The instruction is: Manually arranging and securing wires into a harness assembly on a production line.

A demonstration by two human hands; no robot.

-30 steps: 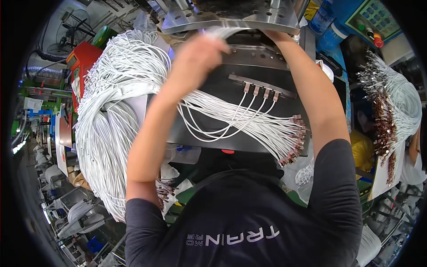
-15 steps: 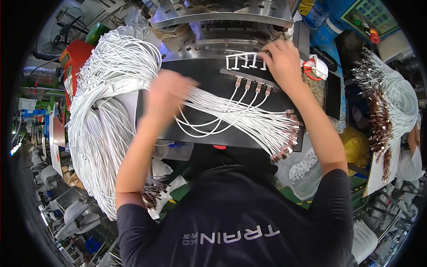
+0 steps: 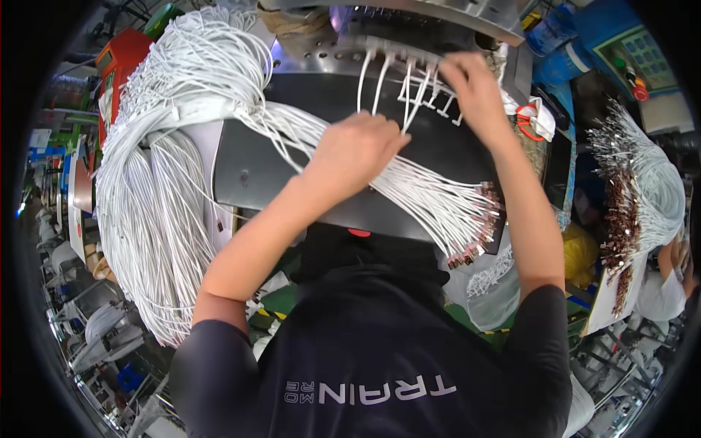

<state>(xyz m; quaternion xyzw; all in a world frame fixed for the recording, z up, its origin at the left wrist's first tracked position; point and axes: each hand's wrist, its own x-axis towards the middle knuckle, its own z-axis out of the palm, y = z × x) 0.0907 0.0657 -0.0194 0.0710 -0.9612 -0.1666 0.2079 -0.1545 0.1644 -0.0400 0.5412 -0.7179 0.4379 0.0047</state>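
Observation:
My left hand (image 3: 358,150) is closed around a few white cables (image 3: 380,86), whose upper ends run to a narrow metal bar (image 3: 394,51). The bar is slightly blurred and raised at the lower edge of the metal machine. At its right end, my right hand (image 3: 475,91) grips it with bent fingers. A white plastic runner with short prongs (image 3: 445,111) lies beneath, near my right fingertips. Below my left hand, a fanned bundle of white cables (image 3: 423,197) crosses the black work surface (image 3: 292,193), with brown-and-metal connectors (image 3: 475,233) at its near right end.
The perforated metal machine (image 3: 314,55) stands at the far side. A large heap of white cables (image 3: 168,219) hangs at left. Red-handled scissors or a similar tool (image 3: 527,123) lie at right beside a white cloth. Another cable bundle (image 3: 650,182) is farther right, near another person's arm.
The metal bar has risen from the black surface toward the machine with its cables. My left hand has moved right onto those cables; the white runner has shifted slightly right.

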